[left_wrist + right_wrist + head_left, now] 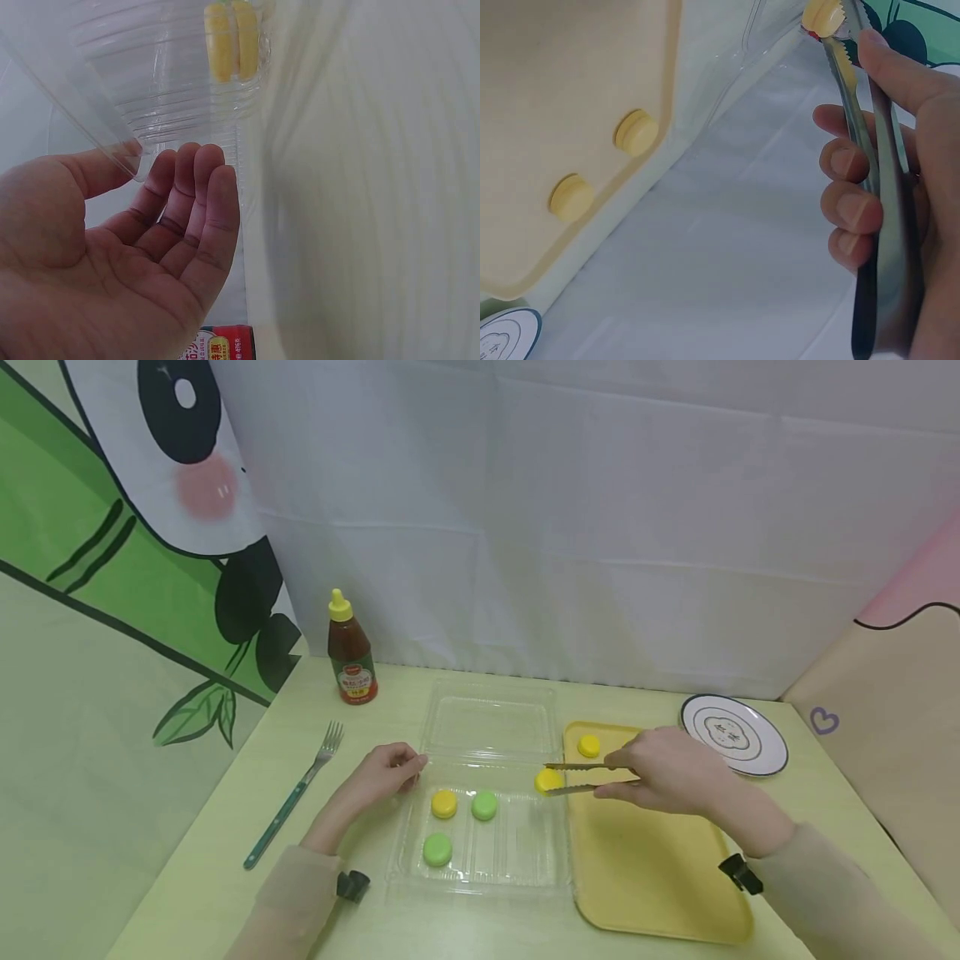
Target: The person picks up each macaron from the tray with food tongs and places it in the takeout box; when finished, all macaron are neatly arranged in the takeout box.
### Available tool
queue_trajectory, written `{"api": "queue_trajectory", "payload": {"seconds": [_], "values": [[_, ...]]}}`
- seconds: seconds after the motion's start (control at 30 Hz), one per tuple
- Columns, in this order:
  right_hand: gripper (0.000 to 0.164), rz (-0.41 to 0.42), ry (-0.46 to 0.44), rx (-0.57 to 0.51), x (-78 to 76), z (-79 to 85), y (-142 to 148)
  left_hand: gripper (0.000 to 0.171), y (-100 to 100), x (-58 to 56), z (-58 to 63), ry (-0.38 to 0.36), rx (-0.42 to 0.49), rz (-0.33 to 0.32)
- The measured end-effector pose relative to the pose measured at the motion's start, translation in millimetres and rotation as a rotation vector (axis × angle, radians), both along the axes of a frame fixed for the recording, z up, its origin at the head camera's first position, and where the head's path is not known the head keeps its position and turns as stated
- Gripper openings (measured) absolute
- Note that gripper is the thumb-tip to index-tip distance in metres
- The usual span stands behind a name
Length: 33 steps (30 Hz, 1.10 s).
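My right hand [671, 772] grips metal tongs [889, 202], whose serrated tips hold a yellow macaron [549, 781] above the right side of a clear plastic box [525, 889]. The box lies with its lid folded back. Inside, at the left, sit a yellow macaron [444, 804] and two green macarons [484, 805]. My left hand [386, 772] is at the box's left edge near the hinge; in the left wrist view its thumb and curled fingers pinch the clear corner. Two yellow macarons [636, 133] rest on the yellow tray [652, 877]; the right hand hides one from the head view.
A fork [292, 802] with a green handle lies at the left. Behind it stands a red sauce bottle [352, 660] with a yellow cap. A white plate [765, 743] with a dark rim sits at the back right, by the hanging cloth [600, 527].
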State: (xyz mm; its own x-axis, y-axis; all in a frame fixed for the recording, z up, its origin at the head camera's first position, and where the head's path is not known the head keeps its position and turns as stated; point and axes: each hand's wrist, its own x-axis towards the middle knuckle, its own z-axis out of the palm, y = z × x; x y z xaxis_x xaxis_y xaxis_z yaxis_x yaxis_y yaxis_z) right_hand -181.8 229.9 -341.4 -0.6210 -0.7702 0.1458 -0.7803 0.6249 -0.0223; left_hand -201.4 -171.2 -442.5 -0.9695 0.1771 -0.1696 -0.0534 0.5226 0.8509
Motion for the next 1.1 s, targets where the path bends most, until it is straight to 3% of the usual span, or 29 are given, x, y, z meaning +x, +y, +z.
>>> {"api": "queue_trajectory", "payload": {"seconds": [0.43, 0.63, 1.1], "values": [[0.042, 0.054, 0.04, 0.042, -2.5, -17.7, -28.2, 0.027, -0.2, 0.5, -0.2, -0.006, 0.0, 0.002], [0.035, 0.081, 0.004, 0.038, 0.3, -23.3, -39.9, 0.028, -0.6, 1.0, -0.2, -0.004, 0.004, -0.001], [0.04, 0.13, -0.044, 0.018, 3.7, -38.2, -58.0, 0.028, 0.4, 0.9, 1.2, -0.004, -0.016, 0.009]]}}
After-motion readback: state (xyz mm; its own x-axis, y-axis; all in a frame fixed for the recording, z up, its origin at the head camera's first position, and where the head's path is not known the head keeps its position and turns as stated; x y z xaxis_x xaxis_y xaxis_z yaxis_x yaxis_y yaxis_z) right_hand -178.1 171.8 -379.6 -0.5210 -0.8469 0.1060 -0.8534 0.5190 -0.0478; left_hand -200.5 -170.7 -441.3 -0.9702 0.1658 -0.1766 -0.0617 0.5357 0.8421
